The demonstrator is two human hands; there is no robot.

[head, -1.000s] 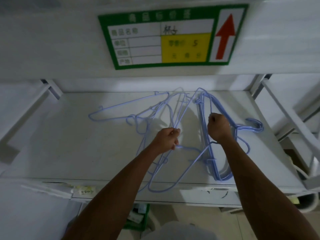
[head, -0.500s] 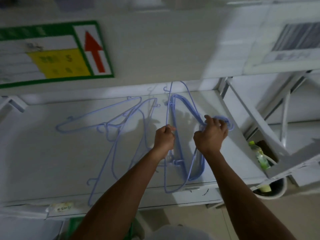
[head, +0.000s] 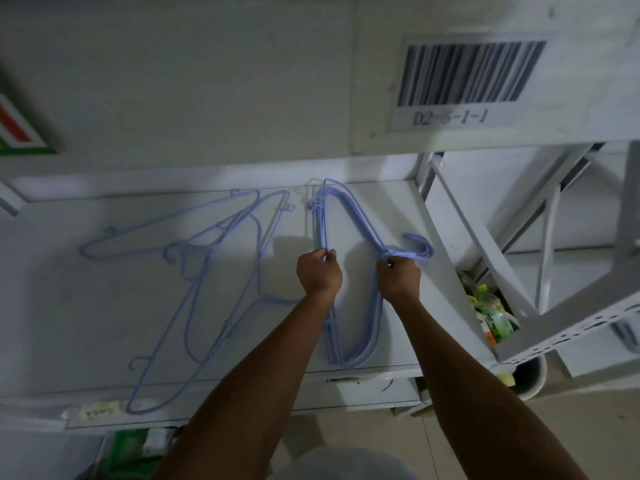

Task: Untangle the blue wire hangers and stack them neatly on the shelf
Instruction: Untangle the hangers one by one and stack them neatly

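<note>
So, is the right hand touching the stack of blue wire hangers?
Touching. The head view shows the right hand pinching the stack of blue wire hangers at its bundled necks, beside the hooks.

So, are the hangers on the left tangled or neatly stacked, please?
Tangled: the loose hangers cross each other at odd angles, spread over the shelf.

Shelf-front barcode label (head: pixel 464 83) — "D2-5-1-1"

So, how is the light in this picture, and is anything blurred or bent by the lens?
Head view: dim, with a brighter patch on the shelf around the blue hangers; the left hand and right hand throw dark shadows beyond them. Head view: the wide lens bows the shelf edges, and the print under the barcode label is soft.
</note>
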